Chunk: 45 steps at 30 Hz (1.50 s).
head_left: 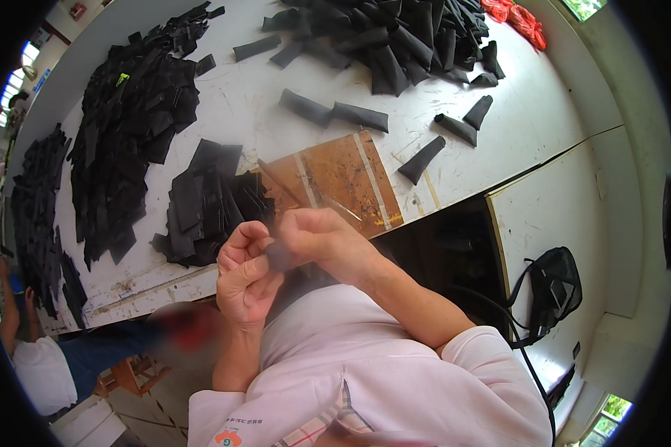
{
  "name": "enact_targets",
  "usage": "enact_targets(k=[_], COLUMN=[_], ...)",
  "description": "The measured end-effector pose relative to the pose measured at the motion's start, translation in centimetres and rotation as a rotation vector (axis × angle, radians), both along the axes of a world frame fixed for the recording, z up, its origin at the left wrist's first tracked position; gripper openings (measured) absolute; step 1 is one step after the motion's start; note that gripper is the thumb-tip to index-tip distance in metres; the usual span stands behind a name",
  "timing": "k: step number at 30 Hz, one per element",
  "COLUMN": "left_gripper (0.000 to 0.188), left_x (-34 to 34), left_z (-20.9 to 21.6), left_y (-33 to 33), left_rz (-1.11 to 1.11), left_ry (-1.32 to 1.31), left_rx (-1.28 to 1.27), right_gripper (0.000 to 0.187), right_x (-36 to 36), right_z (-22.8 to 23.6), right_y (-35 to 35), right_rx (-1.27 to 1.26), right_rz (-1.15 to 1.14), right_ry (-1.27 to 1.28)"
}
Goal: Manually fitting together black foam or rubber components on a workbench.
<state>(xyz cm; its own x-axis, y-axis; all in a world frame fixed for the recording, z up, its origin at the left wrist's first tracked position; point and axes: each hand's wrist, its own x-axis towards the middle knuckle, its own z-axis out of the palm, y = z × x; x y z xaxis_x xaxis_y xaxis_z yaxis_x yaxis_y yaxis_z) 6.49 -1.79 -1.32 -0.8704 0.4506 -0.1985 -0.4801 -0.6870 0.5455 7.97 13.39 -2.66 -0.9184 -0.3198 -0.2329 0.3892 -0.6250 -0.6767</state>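
Note:
Close to my body, at the table's front edge, my two hands meet around a small dark piece [279, 256], blurred, that looks like black fabric. My left hand [247, 277] pinches it between thumb and fingers. On its other side, the curled fingers of my right hand [322, 237] close on it too. Just beyond my hands lies a brown board [343, 171] with pale strips across it and worn, stained patches. Left of the board, a stack of flat black fabric pieces [205, 205] reaches nearly to my left hand.
Larger heaps of flat black pieces [130, 127] cover the left of the white table [238, 97]. A pile of black fabric tubes [402, 37] lies at the back, several loose tubes [423, 159] nearer. Red bundles [525, 26] sit far right; a black mesh bag [555, 290] lies right. Another person [45, 372] is at left.

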Motion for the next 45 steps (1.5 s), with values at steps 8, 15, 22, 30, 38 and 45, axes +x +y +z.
enact_targets(k=[8,15,22,30,38,45], left_gripper=[0.049,0.013,0.007,0.020,0.025,0.035], left_x=[0.9,1.2,0.4,-2.3,-7.2,-4.5], left_z=[3.7,2.3,3.4,7.2,1.0,2.5], left_y=[1.1,2.1,2.6,1.7,2.1,3.4], left_rz=[-0.045,0.383,0.279,-0.424,-0.279,-0.061], left_ry=[0.192,0.674,0.386,0.156,-0.457,0.025], left_rx=[-0.355,-0.958,-0.681,0.614,0.550,0.093], right_gripper=[0.013,0.007,0.010,0.015,0.027,0.030], right_x=[-0.1,-0.6,-0.3,-1.5,-5.8,-6.2], right_z=[1.1,2.2,3.2,10.1,2.6,3.0], right_y=[0.0,-0.3,-0.3,1.5,3.5,4.0], right_rx=[0.042,0.683,0.923,0.707,0.388,0.251], right_rz=[0.014,-0.448,-0.530,-0.307,-0.004,0.087], right_ry=[0.197,0.780,0.807,0.870,0.186,0.200])
